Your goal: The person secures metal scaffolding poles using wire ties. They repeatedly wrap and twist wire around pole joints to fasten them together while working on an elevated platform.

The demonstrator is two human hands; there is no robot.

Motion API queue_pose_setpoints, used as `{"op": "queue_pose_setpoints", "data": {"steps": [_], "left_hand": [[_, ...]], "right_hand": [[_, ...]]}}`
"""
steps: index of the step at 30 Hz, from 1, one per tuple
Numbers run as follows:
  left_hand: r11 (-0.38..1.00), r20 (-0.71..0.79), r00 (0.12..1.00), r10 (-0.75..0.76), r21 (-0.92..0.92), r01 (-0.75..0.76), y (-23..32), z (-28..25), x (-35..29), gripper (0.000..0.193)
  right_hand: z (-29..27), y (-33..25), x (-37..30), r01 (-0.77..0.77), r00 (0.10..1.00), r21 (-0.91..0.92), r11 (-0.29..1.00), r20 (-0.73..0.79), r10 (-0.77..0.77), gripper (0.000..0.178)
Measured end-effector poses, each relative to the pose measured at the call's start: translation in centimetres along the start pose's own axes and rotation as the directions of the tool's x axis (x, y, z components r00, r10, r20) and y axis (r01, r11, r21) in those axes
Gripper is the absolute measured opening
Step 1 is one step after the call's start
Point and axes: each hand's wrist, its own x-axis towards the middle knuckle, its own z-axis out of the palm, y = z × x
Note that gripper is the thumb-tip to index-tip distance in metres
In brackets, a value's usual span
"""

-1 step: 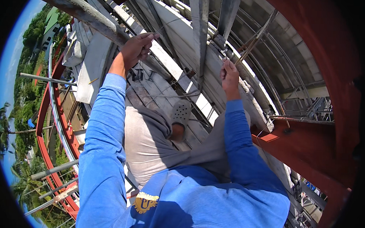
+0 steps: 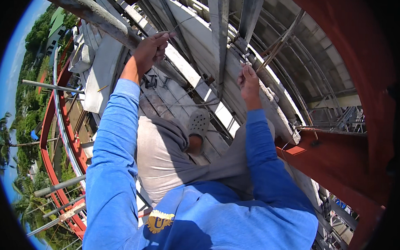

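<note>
My left hand [image 2: 150,52] is closed at the upper left, thumb and fingertips pinching a thin wire [image 2: 189,22]. From the fingertips the wire curves up and to the right, past grey metal uprights. A large grey pipe [image 2: 95,19] passes just beside this hand. Over on the right, my right hand [image 2: 249,85] is closed with its fingertips pressed together. It is close to the rough upper edge of a pale wall panel [image 2: 239,78]; what it pinches, if anything, is too small to make out.
Planks [image 2: 170,97] lie under my clog [image 2: 198,122], with gaps beside them. A red steel beam [image 2: 335,152] spans the right side. Pipe ends [image 2: 56,87] stick out at the left, above a long drop to trees. A thin stick [image 2: 280,44] leans near my right hand.
My right hand has shifted slightly down and to the left. The left hand has risen a touch, still pinching the wire.
</note>
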Motion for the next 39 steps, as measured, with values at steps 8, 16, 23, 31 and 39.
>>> {"op": "queue_pose_setpoints", "data": {"steps": [8,16,23,31,39], "left_hand": [[1.0,0.002,1.0,0.017,0.014,-0.017,1.0,0.8,0.7,0.038],[0.993,-0.097,0.995,0.007,0.115,0.004,0.2,1.1,1.2,0.032],[0.97,-0.064,0.998,0.015,0.245,0.001,0.3,1.4,1.5,0.036],[0.989,0.057,0.991,0.118,0.079,-0.122,3.7,2.2,0.4,0.033],[0.88,-0.018,0.963,0.268,0.412,-0.237,1.2,1.7,2.7,0.03]], "right_hand": [[0.2,-1.2,-1.2,0.032,0.998,0.018,0.999,-0.048,-0.031,0.033],[-0.1,-1.6,-1.0,0.157,0.968,-0.265,0.951,-0.151,-0.202,0.029],[-1.1,-1.8,-1.0,0.284,0.93,-0.378,0.881,-0.115,-0.349,0.026],[-1.8,-3.1,-1.4,0.236,0.948,-0.349,0.907,-0.122,-0.294,0.024],[-1.9,-1.8,-1.4,0.424,0.877,-0.425,0.8,-0.027,-0.479,0.025]]}}
